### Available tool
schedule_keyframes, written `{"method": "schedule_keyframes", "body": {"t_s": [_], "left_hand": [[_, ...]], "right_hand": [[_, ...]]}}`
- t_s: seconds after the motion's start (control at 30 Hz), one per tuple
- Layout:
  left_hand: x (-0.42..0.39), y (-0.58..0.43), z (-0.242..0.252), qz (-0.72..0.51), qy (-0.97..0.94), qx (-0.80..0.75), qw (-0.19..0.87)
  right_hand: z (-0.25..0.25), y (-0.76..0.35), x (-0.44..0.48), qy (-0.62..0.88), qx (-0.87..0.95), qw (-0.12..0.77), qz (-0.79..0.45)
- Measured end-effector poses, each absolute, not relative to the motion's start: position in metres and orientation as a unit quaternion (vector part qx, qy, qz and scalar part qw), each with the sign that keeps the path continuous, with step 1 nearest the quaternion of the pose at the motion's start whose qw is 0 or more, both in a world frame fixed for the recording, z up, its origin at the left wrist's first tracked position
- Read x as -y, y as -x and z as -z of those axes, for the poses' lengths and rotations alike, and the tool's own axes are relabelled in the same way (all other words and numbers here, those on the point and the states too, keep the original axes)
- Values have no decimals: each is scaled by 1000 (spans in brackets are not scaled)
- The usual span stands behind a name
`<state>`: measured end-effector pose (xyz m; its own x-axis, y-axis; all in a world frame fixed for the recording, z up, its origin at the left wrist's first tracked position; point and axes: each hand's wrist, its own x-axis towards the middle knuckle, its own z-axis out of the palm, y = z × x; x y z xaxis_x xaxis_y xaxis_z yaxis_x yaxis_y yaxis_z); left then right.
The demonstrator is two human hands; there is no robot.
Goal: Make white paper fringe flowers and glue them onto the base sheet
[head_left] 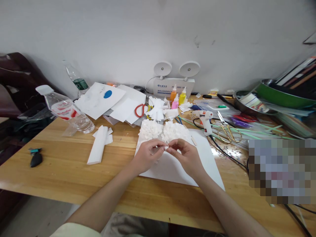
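Observation:
My left hand [151,154] and my right hand [185,154] meet fingertip to fingertip over a white sheet [207,164]. Between their pinched fingers is a small white paper piece [166,147], partly hidden by the fingers. Just beyond the hands, two heaps of crumpled white paper bits, a left heap [150,129] and a right heap [175,131], lie on the sheet's far part. A short pale stick [194,141] lies to the right of my right hand.
Left stand a water bottle [71,112] and folded white paper [98,146]. Behind are red-handled scissors [140,110], paint bottles [174,102] and an emergency light [172,86]. A glue gun [205,120], its cord and gold scissors [229,132] lie right. The table's front edge is near.

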<state>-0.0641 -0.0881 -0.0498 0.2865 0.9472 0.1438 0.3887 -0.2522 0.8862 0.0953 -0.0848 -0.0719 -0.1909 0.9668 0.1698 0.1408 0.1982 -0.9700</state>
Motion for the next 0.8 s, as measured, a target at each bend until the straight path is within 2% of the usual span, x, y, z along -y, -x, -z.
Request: {"method": "schedule_keyframes", "body": {"t_s": [0.4,0.63,0.8], "left_hand": [[91,65,54,-367,-747,-457,312],[91,67,60,-341,-808,-426,223],[90,67,62,-334,-823,-416,195]], "right_hand": [[67,-94,86,447,644,460,-417],[70,-94,86,446,708,443,-322],[74,-94,86,437,722,455,-286]]}}
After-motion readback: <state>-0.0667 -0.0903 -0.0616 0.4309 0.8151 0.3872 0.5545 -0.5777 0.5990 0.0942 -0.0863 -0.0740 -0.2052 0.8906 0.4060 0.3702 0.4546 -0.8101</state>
